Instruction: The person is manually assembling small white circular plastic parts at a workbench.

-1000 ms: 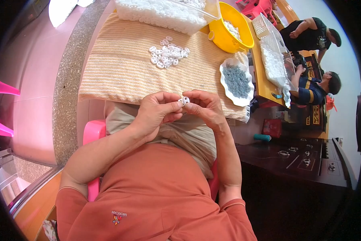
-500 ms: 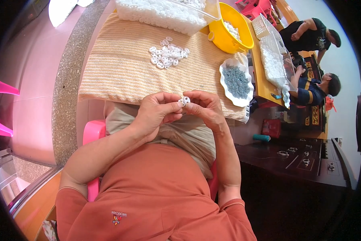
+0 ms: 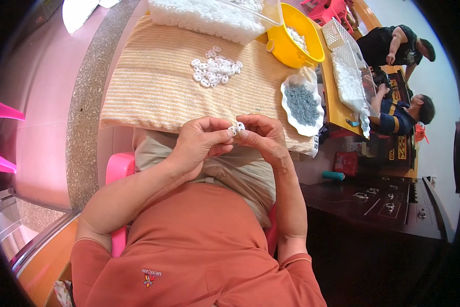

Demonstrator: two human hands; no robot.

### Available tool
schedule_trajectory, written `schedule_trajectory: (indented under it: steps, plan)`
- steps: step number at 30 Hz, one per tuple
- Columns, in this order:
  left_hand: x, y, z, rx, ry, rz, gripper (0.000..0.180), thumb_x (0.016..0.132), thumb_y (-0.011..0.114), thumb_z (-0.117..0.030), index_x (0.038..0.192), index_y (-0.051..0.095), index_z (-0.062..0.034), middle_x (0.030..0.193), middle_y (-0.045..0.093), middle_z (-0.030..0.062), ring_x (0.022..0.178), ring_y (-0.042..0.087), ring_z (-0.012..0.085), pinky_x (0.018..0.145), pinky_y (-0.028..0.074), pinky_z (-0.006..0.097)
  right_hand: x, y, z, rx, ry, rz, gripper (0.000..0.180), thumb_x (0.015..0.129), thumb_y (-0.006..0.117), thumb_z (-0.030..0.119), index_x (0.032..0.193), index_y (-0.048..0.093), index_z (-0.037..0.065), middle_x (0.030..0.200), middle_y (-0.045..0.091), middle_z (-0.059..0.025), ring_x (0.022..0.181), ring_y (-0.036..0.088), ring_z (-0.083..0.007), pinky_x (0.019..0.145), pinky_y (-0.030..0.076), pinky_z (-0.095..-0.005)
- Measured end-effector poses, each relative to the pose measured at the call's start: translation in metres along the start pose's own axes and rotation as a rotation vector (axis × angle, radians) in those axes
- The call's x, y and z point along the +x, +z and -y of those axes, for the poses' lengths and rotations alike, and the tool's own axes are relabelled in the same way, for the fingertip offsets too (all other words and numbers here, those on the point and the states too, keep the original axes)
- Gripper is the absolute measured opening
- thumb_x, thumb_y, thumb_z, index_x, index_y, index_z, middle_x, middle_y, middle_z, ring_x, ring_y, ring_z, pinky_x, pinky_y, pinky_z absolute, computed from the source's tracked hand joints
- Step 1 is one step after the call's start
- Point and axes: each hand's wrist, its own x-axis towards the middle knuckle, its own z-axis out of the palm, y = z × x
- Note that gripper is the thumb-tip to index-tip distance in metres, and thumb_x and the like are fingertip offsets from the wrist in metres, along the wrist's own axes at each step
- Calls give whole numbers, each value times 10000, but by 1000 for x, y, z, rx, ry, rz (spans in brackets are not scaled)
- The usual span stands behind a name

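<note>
Just beyond my lap, at the near edge of the cloth-covered table, my two hands meet. My left hand [image 3: 198, 143] pinches a small white plastic piece with holes [image 3: 232, 131] between thumb and fingers. A similar white plastic piece [image 3: 240, 126] is pinched in my right hand [image 3: 265, 138], right beside the first. Whether the two pieces are joined is too small to tell. Farther out on the cloth lies a loose pile of the same white two-holed pieces [image 3: 215, 70]. To its right, a white scalloped dish [image 3: 314, 125] holds many small grey metal parts [image 3: 300, 104].
A clear bin [image 3: 270, 15] full of white pieces stands at the table's far edge. Next to it is a yellow basin [image 3: 281, 51] with white parts inside. Two people [image 3: 406, 110] are at another table on the right, by a clear bin [image 3: 350, 84]. A pink stool [image 3: 0, 135] stands at left.
The right-hand piece has shifted very slightly to the right against the left one. Both hands keep their pinch, and the person in black at the far right has lowered a hand.
</note>
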Motion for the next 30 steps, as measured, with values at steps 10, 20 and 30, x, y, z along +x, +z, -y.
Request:
schedule_trajectory:
  steps: [10,20,30]
  plan:
    - [0,0,0,5,-4,12,158,882,647,-46,1024,603,7,932,652,78,796,645,124,727,594,270,0,1,2,16,5,8,312,875,659,12,1175,592,-36,1009,682,-102,871,669,-152,767,558,-267]
    - [1,-1,0,8,-8,22,146,885,646,-49,1015,604,2,934,657,79,791,649,132,723,593,271,0,3,3,22,12,24,296,875,650,-8,1161,588,-52,1005,678,-116,891,674,-174,789,562,-288]
    - [3,-3,2,52,5,11,119,880,652,-55,975,599,-8,883,654,76,750,643,125,695,586,265,0,7,6,-19,0,33,278,871,645,-29,1142,592,-61,995,676,-116,877,675,-172,786,560,-285]
